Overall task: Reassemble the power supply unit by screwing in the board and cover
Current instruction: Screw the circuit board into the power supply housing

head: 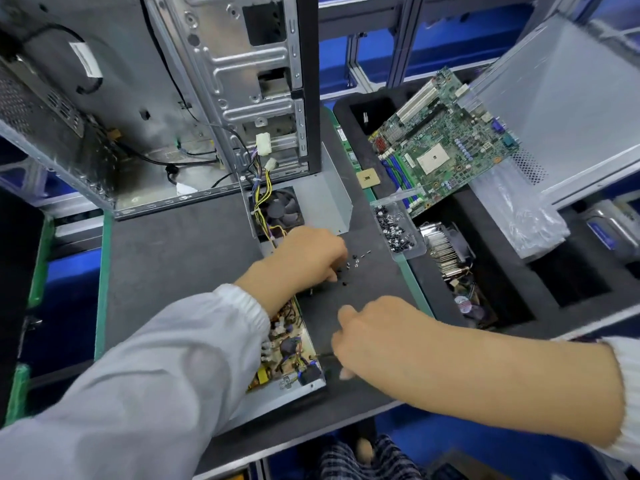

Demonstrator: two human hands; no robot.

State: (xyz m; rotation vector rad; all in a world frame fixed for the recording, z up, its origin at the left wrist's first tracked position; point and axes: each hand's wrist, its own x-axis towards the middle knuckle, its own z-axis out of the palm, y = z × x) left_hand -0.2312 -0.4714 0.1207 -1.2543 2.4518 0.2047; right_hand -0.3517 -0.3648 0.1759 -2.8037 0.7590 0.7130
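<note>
The open power supply unit (pixel 313 382) lies on the black mat, its board (pixel 291 348) exposed and its fan (pixel 280 206) at the far end. The grey metal cover (pixel 327 199) stands just behind it. My left hand (pixel 304 258) reaches across the unit, its fingers curled down among loose black screws (pixel 356 261) on the mat. Whether it pinches one is hidden. My right hand (pixel 374 334) grips a screwdriver, whose dark shaft (pixel 323 355) points left at the board's near right edge.
A clear box of screws (pixel 398 230) sits right of the loose ones. An open computer case (pixel 221 98) stands behind the mat. A black foam tray (pixel 512 306) on the right holds a motherboard (pixel 446 147), a heatsink (pixel 446 251) and a loose processor chip (pixel 368 177).
</note>
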